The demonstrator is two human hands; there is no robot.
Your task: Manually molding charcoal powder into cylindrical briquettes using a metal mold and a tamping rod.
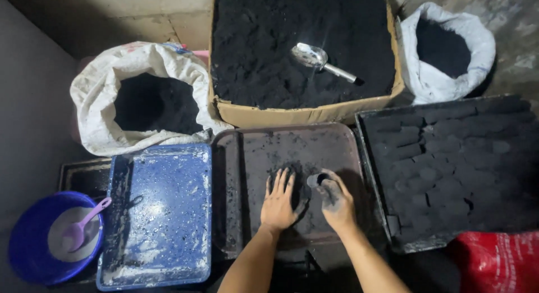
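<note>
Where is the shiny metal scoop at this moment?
In the head view, the shiny metal scoop lies on the black powder inside the cardboard box, top centre, beyond both hands.

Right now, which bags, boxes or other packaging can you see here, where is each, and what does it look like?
Cardboard box: top centre, brown, open, full of black powder.
Left sack: upper left, white woven, rolled open, faint coloured print.
Right sack: upper right, white, open, dark contents.
Red bag: bottom right corner, red woven.

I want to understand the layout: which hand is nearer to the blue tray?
The left hand. It lies flat on the dark tray, just beside the blue tray. The right hand holds a small tube farther away, toward the tray of black blocks.
</note>
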